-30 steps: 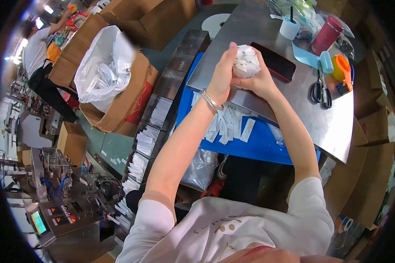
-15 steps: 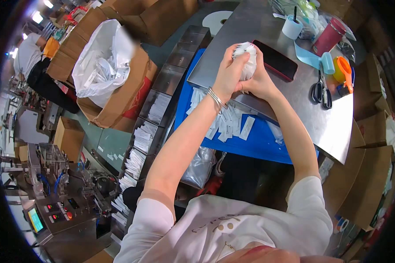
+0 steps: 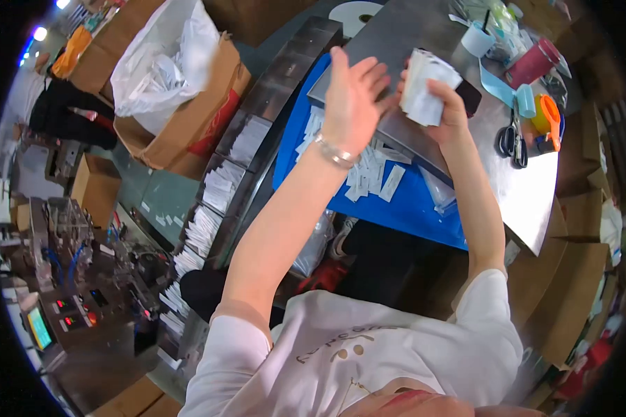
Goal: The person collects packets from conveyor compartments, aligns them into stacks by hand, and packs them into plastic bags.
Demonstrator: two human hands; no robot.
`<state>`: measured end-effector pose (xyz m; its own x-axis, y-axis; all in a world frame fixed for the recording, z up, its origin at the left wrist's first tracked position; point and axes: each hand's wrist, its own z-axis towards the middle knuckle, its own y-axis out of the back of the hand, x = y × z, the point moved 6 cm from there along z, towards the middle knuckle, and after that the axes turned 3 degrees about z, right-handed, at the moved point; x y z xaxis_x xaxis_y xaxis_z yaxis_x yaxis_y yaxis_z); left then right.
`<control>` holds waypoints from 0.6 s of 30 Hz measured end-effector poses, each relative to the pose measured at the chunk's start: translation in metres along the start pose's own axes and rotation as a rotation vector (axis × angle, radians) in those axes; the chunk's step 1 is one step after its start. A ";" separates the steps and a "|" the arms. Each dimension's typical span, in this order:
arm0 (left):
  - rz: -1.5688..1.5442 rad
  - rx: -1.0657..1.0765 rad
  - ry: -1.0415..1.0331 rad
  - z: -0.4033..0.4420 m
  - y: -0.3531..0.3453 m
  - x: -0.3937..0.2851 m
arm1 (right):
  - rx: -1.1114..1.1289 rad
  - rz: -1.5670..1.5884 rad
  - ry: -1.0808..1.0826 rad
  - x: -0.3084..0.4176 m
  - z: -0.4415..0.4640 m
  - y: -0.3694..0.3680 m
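My right hand (image 3: pixel 451 115) grips a stack of small white paper packets (image 3: pixel 424 87), thumb across its face, over the metal table. Just left of it my left hand (image 3: pixel 355 97) is raised with its fingers spread, holding nothing. A metal bangle circles that wrist. Under the hands, more loose white packets (image 3: pixel 374 174) lie scattered on a blue sheet (image 3: pixel 414 221) along the table's near edge. A dark phone (image 3: pixel 470 99) is partly hidden behind the stack.
Scissors (image 3: pixel 513 142), an orange tape dispenser (image 3: pixel 549 118) and a red bottle (image 3: pixel 533 62) stand on the metal table (image 3: pixel 490 181). Left are a metal channel holding packets (image 3: pixel 222 186), a bag-lined carton (image 3: pixel 212 115) and a machine (image 3: pixel 83 313). Another person stands upper left.
Both hands were around the bunch of packets. My left hand has let go and moved left, opening out; my right hand now holds the stack alone, slightly farther right. The view has shifted a little.
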<state>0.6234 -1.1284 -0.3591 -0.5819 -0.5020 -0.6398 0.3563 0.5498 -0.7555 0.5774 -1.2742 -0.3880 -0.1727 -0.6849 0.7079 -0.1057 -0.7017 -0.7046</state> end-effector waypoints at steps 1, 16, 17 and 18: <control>0.032 -0.066 -0.093 -0.014 0.019 -0.011 | -0.044 0.047 0.018 0.000 -0.009 -0.011; 1.165 -1.014 0.218 -0.258 0.341 0.195 | -0.117 -0.121 -0.933 -0.279 -0.185 0.040; 1.026 -0.946 0.204 -0.236 0.339 0.201 | -0.110 -0.128 -0.948 -0.283 -0.191 0.046; 1.066 -1.023 0.186 -0.217 0.332 0.200 | -0.230 -0.093 -0.910 -0.284 -0.193 0.055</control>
<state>0.4673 -0.9010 -0.7073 -0.4945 0.4753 -0.7277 0.0552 0.8527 0.5195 0.4318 -1.0807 -0.6373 0.6671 -0.5863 0.4595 -0.2879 -0.7719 -0.5669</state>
